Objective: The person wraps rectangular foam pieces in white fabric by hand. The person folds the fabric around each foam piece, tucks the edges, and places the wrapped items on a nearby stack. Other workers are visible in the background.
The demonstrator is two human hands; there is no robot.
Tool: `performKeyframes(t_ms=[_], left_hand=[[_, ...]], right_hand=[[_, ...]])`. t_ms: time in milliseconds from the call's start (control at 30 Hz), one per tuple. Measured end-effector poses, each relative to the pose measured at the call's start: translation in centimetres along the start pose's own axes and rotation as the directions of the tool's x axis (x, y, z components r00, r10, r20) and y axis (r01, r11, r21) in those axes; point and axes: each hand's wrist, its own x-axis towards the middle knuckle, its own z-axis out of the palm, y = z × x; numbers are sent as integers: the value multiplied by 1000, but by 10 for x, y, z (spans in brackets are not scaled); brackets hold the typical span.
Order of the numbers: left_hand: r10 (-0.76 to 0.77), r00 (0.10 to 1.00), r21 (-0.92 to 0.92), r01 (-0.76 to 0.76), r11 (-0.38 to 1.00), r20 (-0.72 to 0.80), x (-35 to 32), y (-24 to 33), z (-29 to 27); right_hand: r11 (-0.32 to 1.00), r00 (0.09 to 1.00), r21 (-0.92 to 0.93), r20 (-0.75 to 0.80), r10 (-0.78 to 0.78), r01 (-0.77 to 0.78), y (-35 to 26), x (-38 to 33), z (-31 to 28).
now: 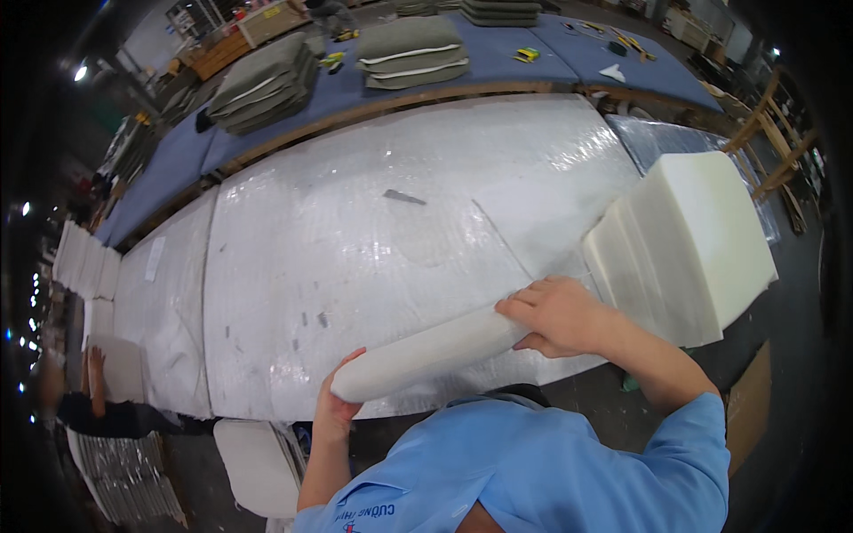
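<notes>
A dim workshop floor (786, 355) with small bright lamps at the edges surrounds the one broad table (355, 249) I look down on from my remote seat, its top sheathed in glossy, wrinkled clear film over white. Beyond it I see a long bench (506, 71) with matte blue covering and a wooden edge. One person in a smooth light blue shirt (533, 462) works at the near side; one co-worker (102, 413) in dark clothing stands at my left. On the table's right end I count one tall, blocky stack (675, 249) of white, foam-like sheets, smooth on the flat face and layered along the side. At least three stacks of grey-green, fabric-looking cushions (413, 53) rest on the bench. One white pad (431, 354), soft-looking, long and rounded at the left end, lies between the person's hands over the table's near edge; I can't tell whether it touches the film. The right hand (560, 315) pinches its right end between fingers and thumb, and the left hand (339, 391) cups its left end, fingers curled round it. One thin grey strip (405, 196) lies flat farther back on the film
</notes>
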Motion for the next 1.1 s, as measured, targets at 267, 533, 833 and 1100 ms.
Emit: performKeyframes(t_ms=[267, 533, 833, 1100], left_hand=[[476, 790, 792, -549, 268, 387, -58, 71, 161], [211, 534, 518, -529, -672, 819, 3, 11, 264], [133, 571, 484, -524, -701, 810, 12, 3, 258], [141, 563, 496, -549, -672, 814, -1, -4, 256]], right_hand=[[976, 976, -176, -197, 94, -130, 5, 15, 18], [973, 897, -226, -438, -50, -56, 20, 27, 27], [966, 832, -254, -544, -104, -46, 23, 22, 48], [969, 805, -243, -582, -117, -35, 13, 14, 53]])
